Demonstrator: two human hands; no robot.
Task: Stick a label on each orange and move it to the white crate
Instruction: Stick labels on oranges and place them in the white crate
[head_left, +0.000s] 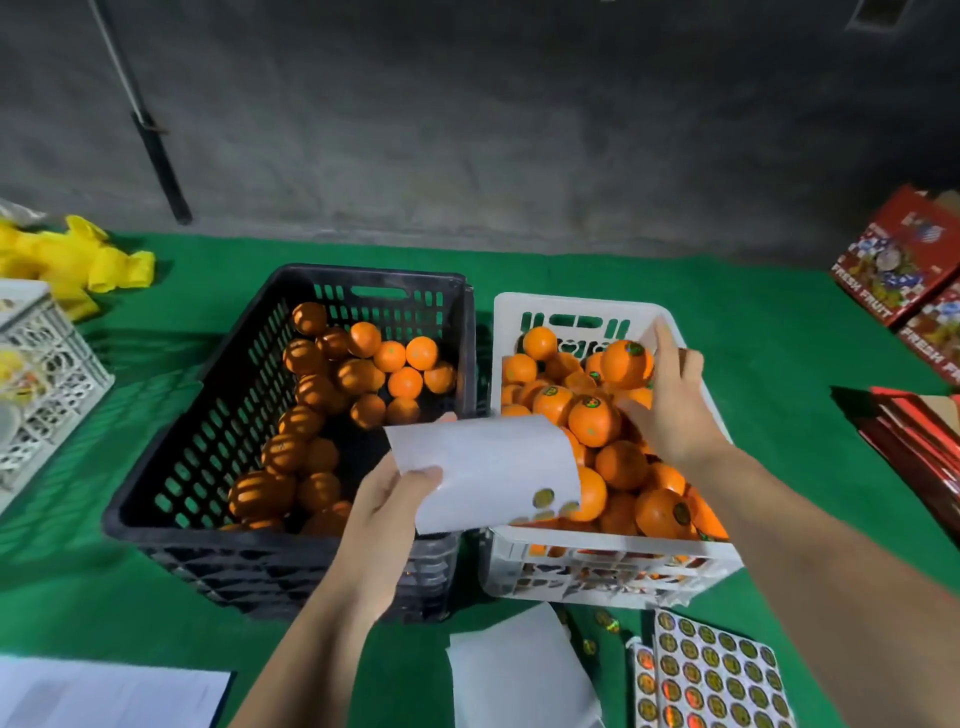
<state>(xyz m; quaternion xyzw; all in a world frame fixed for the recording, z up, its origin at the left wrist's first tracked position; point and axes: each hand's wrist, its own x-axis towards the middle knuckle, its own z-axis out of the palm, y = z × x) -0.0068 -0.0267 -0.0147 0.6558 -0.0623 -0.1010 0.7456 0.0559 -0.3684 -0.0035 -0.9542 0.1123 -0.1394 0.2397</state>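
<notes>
The left hand (387, 501) pinches a curled label sheet (483, 470) (two stickers left) over the black crate (291, 551); the right hand (670, 410), fingers spread, rests on labelled oranges (592, 421) in the white crate (613, 556). Red boxes (904, 260) read "FRESH FRUIT".

Worktop (727, 322): we see a green cloth over it.
Middle: a black crate (218, 545) and a white crate (597, 566) sit side by side.
Near edge: we see sticker sheets (717, 675) and white papers (519, 675).
Left: a yellow thing (67, 265) and another white basket (47, 374).
Right: red boxes (904, 260).
</notes>
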